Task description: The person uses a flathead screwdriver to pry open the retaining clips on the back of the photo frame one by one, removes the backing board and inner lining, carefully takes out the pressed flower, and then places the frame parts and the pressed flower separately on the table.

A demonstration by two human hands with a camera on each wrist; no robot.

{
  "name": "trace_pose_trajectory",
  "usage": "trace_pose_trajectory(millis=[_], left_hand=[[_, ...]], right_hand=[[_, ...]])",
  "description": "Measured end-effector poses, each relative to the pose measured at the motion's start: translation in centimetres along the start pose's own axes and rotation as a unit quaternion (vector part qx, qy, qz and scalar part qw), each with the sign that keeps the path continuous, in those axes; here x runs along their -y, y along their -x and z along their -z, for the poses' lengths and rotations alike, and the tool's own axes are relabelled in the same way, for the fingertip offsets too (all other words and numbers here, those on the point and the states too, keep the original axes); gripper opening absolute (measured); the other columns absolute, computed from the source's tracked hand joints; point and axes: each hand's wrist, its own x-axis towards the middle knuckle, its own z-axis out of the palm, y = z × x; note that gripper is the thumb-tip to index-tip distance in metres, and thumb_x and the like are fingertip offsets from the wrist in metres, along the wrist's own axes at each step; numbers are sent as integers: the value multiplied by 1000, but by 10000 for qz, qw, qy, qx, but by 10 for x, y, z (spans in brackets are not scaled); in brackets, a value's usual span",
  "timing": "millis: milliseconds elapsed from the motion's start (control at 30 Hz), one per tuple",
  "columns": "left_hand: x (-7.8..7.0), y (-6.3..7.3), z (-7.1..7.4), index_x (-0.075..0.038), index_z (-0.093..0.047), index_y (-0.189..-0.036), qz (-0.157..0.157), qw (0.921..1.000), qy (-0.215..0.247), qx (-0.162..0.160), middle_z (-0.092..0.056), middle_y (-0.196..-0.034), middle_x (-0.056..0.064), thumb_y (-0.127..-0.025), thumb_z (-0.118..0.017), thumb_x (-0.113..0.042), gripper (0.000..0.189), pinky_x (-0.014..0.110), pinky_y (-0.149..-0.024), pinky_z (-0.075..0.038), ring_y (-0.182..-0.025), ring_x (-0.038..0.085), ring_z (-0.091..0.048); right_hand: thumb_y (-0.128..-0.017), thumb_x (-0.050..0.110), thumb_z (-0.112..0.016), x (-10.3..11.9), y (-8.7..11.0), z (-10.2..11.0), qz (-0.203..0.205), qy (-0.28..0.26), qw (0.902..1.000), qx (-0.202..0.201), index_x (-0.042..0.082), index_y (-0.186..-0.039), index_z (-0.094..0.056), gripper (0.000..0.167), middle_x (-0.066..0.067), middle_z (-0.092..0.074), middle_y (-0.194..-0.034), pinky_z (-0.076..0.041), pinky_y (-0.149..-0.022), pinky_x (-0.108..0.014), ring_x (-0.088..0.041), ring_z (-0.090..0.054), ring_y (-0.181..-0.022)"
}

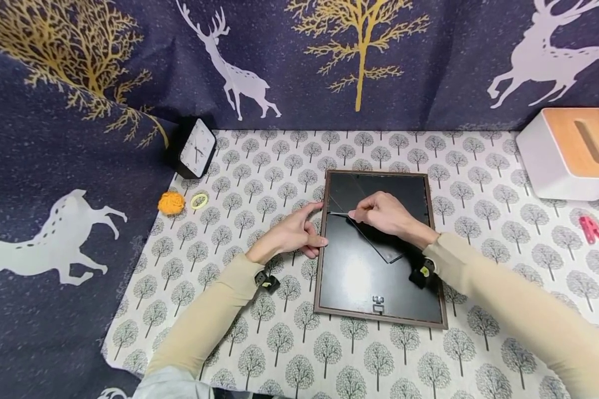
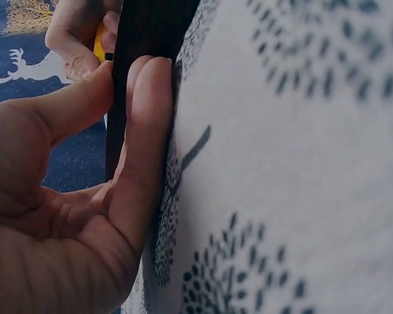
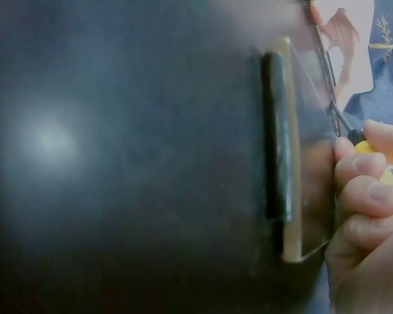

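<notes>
A picture frame (image 1: 379, 266) with a brown rim lies back side up on the cloth, its black backing board showing. My left hand (image 1: 295, 233) holds the frame's left edge; in the left wrist view the thumb (image 2: 85, 98) is on one side and the fingers (image 2: 147, 131) on the other. Above the board, my right hand (image 1: 386, 213) grips a small screwdriver by its yellow handle (image 3: 365, 148). Its thin metal shaft (image 1: 338, 214) points left, with the tip at the frame's inner left edge. The hand mostly covers the handle. A folding stand leg (image 1: 374, 241) is on the backing.
A black clock (image 1: 197, 148), an orange yarn ball (image 1: 171, 203) and a yellow ring (image 1: 199, 200) sit at the left. On the right are a white tissue box (image 1: 554, 155) with a wooden lid and a red letter R (image 1: 593, 229). A dark deer-patterned curtain hangs behind.
</notes>
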Motion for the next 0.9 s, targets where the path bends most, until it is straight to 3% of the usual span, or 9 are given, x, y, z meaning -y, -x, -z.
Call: trace_pose_trajectory(millis=[67,100,167,233,300,533,767,900], left_hand=[[1,0,0,-25,-14,-176,31,10000,23,14,-70,-87,11,-93,-81,2,111,41,-76,-75,-69,23,-75],[1,-1,0,-25,-14,-176,34,10000,29,17,-70,-87,11,-93,-82,2,111,41,-77,-75,-70,23,-75],[2,-1,1,-26,-15,-176,24,10000,58,18,-70,-87,11,-93,-82,2,110,42,-76,-75,-70,23,-75],[3,-2,1,-26,-16,-175,16,10000,86,16,-70,-86,11,-92,-82,2,110,42,-76,-75,-69,23,-75],[3,-3,1,-26,-15,-175,-10,9999,105,16,-70,-86,11,-92,-82,3,110,42,-76,-75,-69,23,-75],[4,-3,1,-26,-14,-176,20,9999,120,3,-70,-86,11,-93,-81,3,110,43,-77,-75,-70,23,-75],[3,-3,2,-24,-14,-175,22,9999,86,60,-70,-85,11,-92,-81,3,110,44,-79,-75,-71,25,-76],[3,-4,2,-23,-15,-175,-4,9999,92,76,-70,-85,11,-92,-81,4,109,44,-79,-75,-71,25,-76]], right_hand=[[-102,18,-60,0,1,0,34,58,10000,-44,13,-75,-77,32,-7,-85,-111,-43,-77,-27,-23,-77,-103],[-103,18,-60,-1,1,0,34,100,9999,-71,15,-77,-79,32,-8,-85,-114,-43,-78,-28,-24,-76,-103],[-105,22,-61,-1,1,0,32,210,9997,-92,16,-80,-81,33,-9,-84,-113,-42,-78,-30,-21,-70,-89],[-106,26,-62,0,1,0,36,318,9994,-118,19,-85,-84,31,-8,-83,-109,-41,-76,-31,-18,-53,-73],[-105,26,-63,0,1,0,-6,329,9994,-113,19,-85,-84,30,-9,-81,-105,-36,-74,-34,-19,-40,-69],[-102,22,-61,1,0,-1,-104,104,9999,-86,16,-74,-73,31,-5,-76,-95,-36,-72,-30,-19,-49,-75],[-106,30,-64,-2,1,-3,-87,38,9999,-113,15,-74,-71,36,0,-59,-75,-35,-71,-30,-18,-36,-67],[-106,34,-64,-3,1,-3,-73,76,9998,-183,17,-77,-76,35,-1,-66,-80,-40,-74,-31,-18,-43,-71]])
